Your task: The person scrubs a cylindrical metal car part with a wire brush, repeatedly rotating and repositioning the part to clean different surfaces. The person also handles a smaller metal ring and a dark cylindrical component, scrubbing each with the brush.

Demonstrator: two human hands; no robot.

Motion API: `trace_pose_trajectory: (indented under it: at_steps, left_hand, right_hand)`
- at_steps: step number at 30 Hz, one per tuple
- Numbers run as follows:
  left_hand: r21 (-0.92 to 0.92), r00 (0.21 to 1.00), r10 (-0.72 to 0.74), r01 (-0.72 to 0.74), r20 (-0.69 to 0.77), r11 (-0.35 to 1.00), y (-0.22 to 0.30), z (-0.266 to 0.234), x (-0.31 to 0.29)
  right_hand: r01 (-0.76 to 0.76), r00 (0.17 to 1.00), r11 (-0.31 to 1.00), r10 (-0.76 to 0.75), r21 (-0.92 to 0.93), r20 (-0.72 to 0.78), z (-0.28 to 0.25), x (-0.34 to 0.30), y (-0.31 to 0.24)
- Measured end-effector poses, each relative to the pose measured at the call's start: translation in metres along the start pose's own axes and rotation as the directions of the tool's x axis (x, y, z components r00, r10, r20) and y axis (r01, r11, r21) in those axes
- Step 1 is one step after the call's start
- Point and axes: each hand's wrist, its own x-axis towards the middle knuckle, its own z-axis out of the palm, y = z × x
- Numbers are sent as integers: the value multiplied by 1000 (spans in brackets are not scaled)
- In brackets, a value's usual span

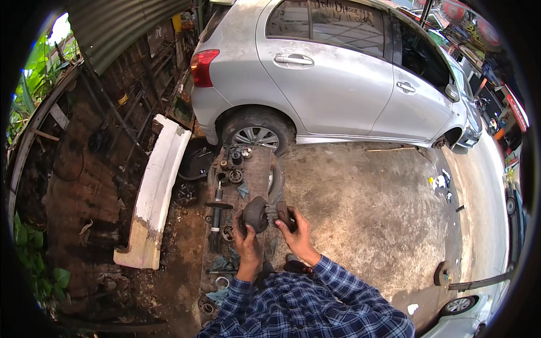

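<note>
Gripping a dark, round part (256, 215), the left hand (247, 243) had its fingers curled around the left side of it. The right hand (300, 235) pinched a dark brown block (285, 217) between thumb and fingers. Thin, stiff bristles (271, 212) stuck out between the block and the round part, and I could not tell if they touched it. The round part was up in front of the person's tummy, over a rough wooden bench (258, 172). The sleeves (341, 279) were soft blue checked cloth. On the bench I saw a long dark rod (216, 222) with a flat, round plate, a chunky ring (235, 177) and a crumpled blue rag (243, 190). Past it stood a smooth, dusty silver car (338, 84) with a black rubber wheel (256, 135). To the left lay a long white panel (158, 180), patchy and brown at its near end. The ground (355, 208) was hard and stained.
</note>
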Motion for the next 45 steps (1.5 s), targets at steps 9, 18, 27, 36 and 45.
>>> trace_pose_trajectory:
  at_steps: [9,18,27,36,45]
  left_hand:
    - [-17,995,-34,32,-91,999,3,0,-9]
    - [74,997,-13,8,78,997,-5,3,-8]
    - [192,997,-61,70,-51,979,-5,-5,-10]
    - [53,996,-6,11,-88,999,-1,-7,-14]
    - [55,999,40,-41,14,998,-3,-3,-12]
  right_hand:
    - [43,996,997,-37,-66,82,2,-12,4]
    - [55,981,997,-43,59,-188,5,0,2]
    - [-23,999,998,25,53,-27,-8,-9,10]
    - [-10,997,1000,8,17,71,-7,-16,15]
    - [-22,999,1000,21,13,41,-4,-15,9]
